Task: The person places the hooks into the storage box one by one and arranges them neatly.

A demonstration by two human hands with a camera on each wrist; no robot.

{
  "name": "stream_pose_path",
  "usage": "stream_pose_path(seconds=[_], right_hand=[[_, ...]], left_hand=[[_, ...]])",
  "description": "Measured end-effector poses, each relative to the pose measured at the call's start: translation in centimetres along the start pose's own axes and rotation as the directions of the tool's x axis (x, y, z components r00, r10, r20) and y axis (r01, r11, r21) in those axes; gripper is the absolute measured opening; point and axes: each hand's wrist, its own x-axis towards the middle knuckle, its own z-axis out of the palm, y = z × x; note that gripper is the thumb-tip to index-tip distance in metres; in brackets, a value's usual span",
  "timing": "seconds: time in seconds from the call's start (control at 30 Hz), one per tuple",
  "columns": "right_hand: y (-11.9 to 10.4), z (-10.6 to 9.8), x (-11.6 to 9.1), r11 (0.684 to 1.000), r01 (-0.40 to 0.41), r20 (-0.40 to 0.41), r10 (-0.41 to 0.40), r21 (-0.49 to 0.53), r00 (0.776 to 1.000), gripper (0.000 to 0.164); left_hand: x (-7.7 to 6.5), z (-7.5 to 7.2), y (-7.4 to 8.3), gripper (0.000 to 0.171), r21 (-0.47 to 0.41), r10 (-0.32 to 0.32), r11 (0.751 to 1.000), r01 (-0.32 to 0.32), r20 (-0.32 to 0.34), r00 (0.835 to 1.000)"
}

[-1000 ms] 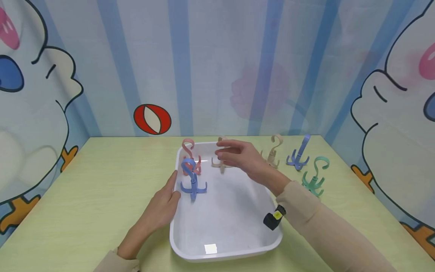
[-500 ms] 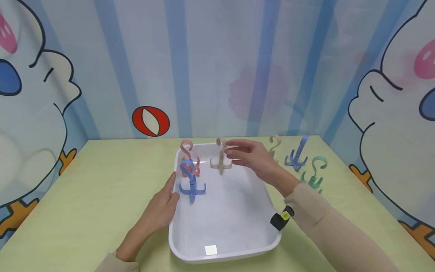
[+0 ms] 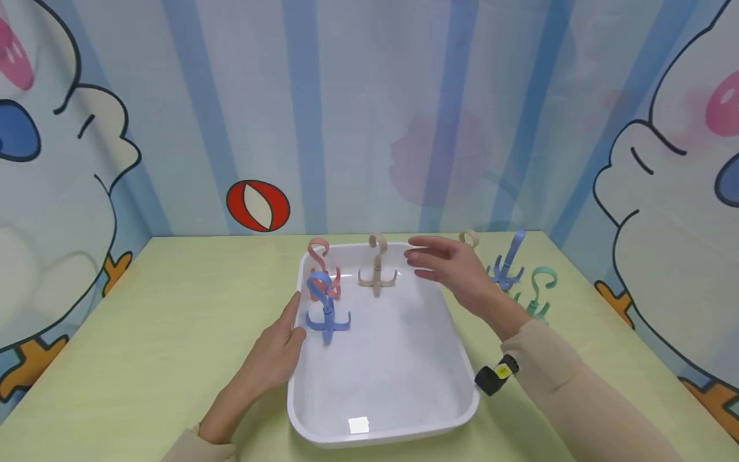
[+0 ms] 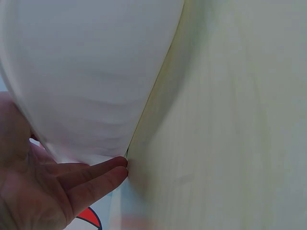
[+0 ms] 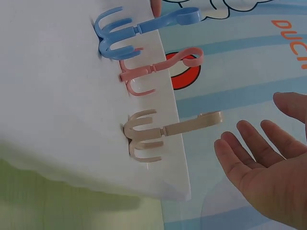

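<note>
A white tray [image 3: 387, 366] stands on the table, its left rim gripped by my left hand [image 3: 271, 353], thumb over the rim and fingers along the outer wall. Inside the tray stand three pronged hooks with curved tops: a beige hook [image 3: 377, 277] at the far middle, a blue hook [image 3: 328, 316] at the left, and a pink hook [image 5: 144, 72] partly hidden behind the blue one in the head view. My right hand [image 3: 453, 266] hovers over the tray's far right edge. Its fingers are loosely extended, hold nothing and are apart from the beige hook.
Right of the tray, on the table [image 3: 202, 308], stand a second blue hook [image 3: 510, 255] and a green hook [image 3: 536, 295]. Another beige hook [image 3: 469, 233] is mostly hidden behind my right hand. A printed curtain [image 3: 369, 115] encloses the table.
My right hand has drawn away to the right from the beige hook in the tray, which stays standing and is now fully visible. My left hand has kept its place on the rim.
</note>
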Motion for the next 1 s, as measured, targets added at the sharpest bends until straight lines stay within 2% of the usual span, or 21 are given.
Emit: stream_pose_path(seconds=[0.33,0.6,0.73,1.0], right_hand=[[1.6,-2.3,-1.6,0.999,0.039,-0.043,-0.038,0.015,0.998,0.05],[2.6,-3.7,-2.8,0.998,0.025,-0.04,-0.023,0.05,0.999,0.054],[2.9,-4.1,-3.2,0.997,0.03,-0.047,-0.027,0.073,0.999,0.055],[3.5,-4.7,-4.0,0.995,0.048,-0.075,-0.041,0.088,0.996,0.052]], left_hand=[[0.1,0.0,0.0,0.066,0.004,-0.003,1.0,0.003,0.006,1.0],[0.1,-0.1,0.0,0.066,0.004,0.013,1.0,-0.013,0.012,1.0],[0.0,-0.2,-0.1,0.066,0.009,0.03,0.999,-0.03,0.009,1.0],[0.1,-0.1,-0.1,0.067,0.006,0.025,1.0,-0.025,0.013,1.0]])
